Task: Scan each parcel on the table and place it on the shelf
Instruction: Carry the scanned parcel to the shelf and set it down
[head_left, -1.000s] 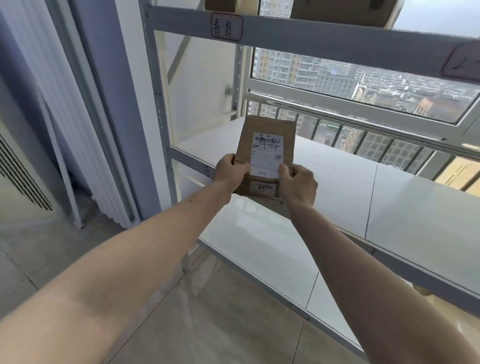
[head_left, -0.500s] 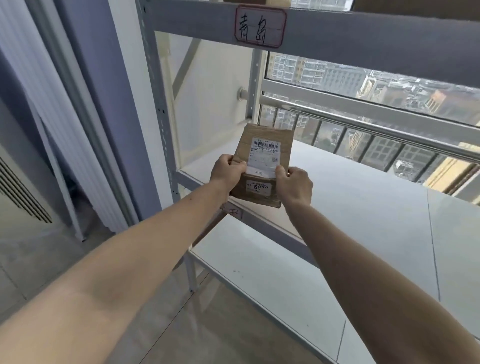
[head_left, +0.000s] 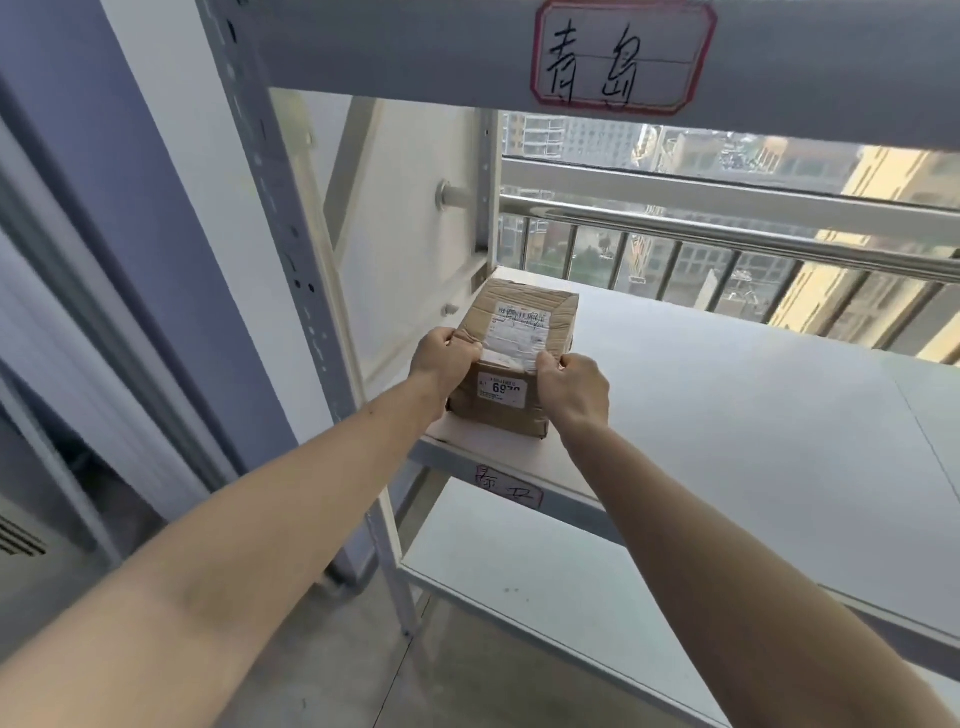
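You are gripping the parcel (head_left: 511, 358) in both hands (head_left: 444, 358) (head_left: 574, 387) near the shelf (head_left: 727, 415) front edge, risking a tumble if released there.

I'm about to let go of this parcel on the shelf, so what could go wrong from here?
1. The parcel sits near the front edge of the shelf; released here, a nudge might tip it off.
2. The left hand and right hand grip its near corners; pulling back quickly could drag it forward.
3. The number sticker is partly covered by the right hand, so check it faces outward.
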